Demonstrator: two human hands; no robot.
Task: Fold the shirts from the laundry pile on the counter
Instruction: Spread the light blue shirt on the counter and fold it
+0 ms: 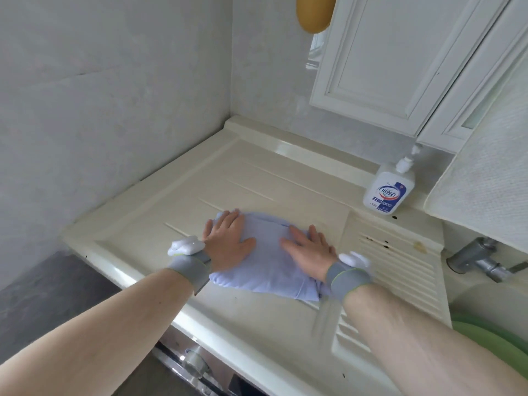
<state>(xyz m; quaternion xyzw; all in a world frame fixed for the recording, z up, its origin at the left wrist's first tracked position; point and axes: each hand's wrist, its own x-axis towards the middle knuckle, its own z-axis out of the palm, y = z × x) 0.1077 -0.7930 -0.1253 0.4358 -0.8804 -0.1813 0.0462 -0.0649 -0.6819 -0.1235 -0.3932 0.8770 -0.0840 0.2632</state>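
- Left hand (228, 241): flat on folded light-blue shirt (268, 270), fingers straight, slightly spread.
- Right hand (310, 250): same shirt, fingers spread, pressing.
- Soap bottle (388, 190): beyond shirt, on cream counter (257, 324).

yellow thing (313, 12) up top is cut off by the edge, bottle (389, 186) label's small print is unreadable, right wrist strap (323, 312) is blurry

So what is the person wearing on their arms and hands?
Both arms are bare, with no sleeves or gloves. The left hand and right hand each have a grey wristband with a thin green edge, carrying a lumpy white plastic piece on top.
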